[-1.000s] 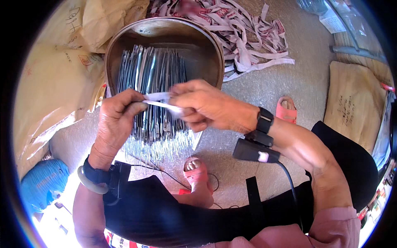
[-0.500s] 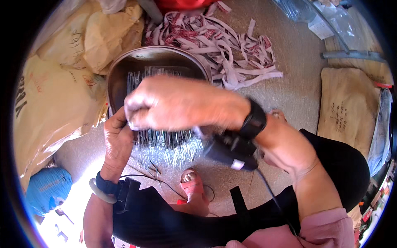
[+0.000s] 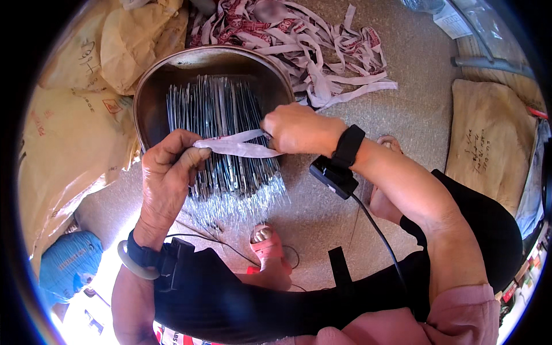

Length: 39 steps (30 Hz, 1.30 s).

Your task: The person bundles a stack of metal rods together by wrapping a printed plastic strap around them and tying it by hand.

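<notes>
A white fabric strip (image 3: 244, 149) stretches in two lengths between my hands, above a dense bundle of thin metal rods (image 3: 221, 115). My left hand (image 3: 167, 178) pinches one end of it between thumb and fingers, left of the rods. On the other side my right hand (image 3: 302, 129) is closed round the far end; its fingertips are partly hidden. The rods lie side by side across a dark metal basin (image 3: 140, 106), their shiny near ends sticking out past its front. Whether the strip passes under any rods I cannot tell.
A tangled heap of white and red fabric strips (image 3: 328, 63) lies behind the basin. Large tan sacks (image 3: 63, 149) crowd the left side, and a brown paper package (image 3: 489, 138) lies at right. A black cable (image 3: 376, 241) hangs from my right wrist device (image 3: 333, 178).
My right hand has moved right and away from my left hand, drawing the strip out between them. The rods, covered by my arm before, now show. My left hand stays beside the basin.
</notes>
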Tool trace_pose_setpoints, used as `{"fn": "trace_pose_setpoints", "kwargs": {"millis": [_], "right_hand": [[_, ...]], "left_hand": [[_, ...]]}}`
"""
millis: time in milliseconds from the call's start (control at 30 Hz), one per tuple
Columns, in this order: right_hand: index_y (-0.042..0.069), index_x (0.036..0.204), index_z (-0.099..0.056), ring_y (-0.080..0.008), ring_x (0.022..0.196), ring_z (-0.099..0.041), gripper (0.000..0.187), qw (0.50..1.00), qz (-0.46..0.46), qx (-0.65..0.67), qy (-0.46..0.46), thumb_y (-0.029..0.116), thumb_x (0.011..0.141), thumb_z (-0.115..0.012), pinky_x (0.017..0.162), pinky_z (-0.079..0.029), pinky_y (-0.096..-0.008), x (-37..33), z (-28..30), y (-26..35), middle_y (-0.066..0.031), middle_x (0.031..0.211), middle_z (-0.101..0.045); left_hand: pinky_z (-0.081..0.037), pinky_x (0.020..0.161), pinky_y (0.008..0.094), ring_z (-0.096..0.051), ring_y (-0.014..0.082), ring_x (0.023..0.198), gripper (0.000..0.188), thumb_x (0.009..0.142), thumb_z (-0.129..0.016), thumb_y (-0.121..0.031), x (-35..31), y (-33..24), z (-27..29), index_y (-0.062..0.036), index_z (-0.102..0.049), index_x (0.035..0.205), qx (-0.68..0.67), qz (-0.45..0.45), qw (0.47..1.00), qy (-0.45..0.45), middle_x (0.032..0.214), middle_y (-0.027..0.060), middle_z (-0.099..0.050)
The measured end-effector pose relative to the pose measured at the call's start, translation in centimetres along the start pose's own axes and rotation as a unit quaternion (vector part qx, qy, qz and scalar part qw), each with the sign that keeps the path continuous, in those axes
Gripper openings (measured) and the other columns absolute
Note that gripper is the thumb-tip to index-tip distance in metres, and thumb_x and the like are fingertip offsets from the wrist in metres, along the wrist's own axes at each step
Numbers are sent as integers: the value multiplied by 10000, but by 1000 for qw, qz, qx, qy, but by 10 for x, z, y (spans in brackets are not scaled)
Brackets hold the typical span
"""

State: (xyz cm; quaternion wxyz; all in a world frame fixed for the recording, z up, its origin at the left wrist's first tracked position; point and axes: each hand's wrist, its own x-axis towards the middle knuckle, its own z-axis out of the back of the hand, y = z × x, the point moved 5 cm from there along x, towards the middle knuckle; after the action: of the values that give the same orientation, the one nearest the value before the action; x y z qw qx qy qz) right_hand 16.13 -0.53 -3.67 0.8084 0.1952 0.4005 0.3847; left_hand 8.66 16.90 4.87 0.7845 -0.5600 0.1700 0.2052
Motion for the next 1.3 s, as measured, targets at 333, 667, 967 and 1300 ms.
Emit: {"fn": "trace_pose_setpoints", "kwargs": {"millis": [333,667,967,1300], "right_hand": [[37,724,-628,-112,535,-478,242,897,-58,425,106,231,852,-560,490,-360,-275,2,-36,-35,-13,612,-530],[18,736,-605,-117,513,-496,199,878,-117,461,51,214,771,-600,477,-397,-271,-9,-23,-20,-27,628,-546],[-3,796,-640,-127,519,-516,173,911,-112,376,127,137,790,-539,471,-390,-270,-15,-31,-32,-51,647,-588],[-18,838,-632,-96,623,-529,227,866,-20,498,-48,140,878,-473,519,-451,-275,-5,-38,-16,-46,710,-543]], "left_hand": [[-305,492,167,-406,11,553,74,902,-615,-92,4,-3,2,-30,-651,882,-18,2,1000,-11,641,-50,-521],[-327,539,188,-405,30,585,123,921,-606,-113,5,2,2,-9,-629,857,-53,-41,998,1,645,-55,-481],[-322,535,182,-422,33,605,115,934,-597,-136,10,0,0,-26,-623,912,-38,-47,998,21,677,-48,-498],[-332,553,187,-402,28,606,129,938,-574,-114,12,0,2,-18,-619,865,-35,-41,999,-1,691,-62,-516]]}}
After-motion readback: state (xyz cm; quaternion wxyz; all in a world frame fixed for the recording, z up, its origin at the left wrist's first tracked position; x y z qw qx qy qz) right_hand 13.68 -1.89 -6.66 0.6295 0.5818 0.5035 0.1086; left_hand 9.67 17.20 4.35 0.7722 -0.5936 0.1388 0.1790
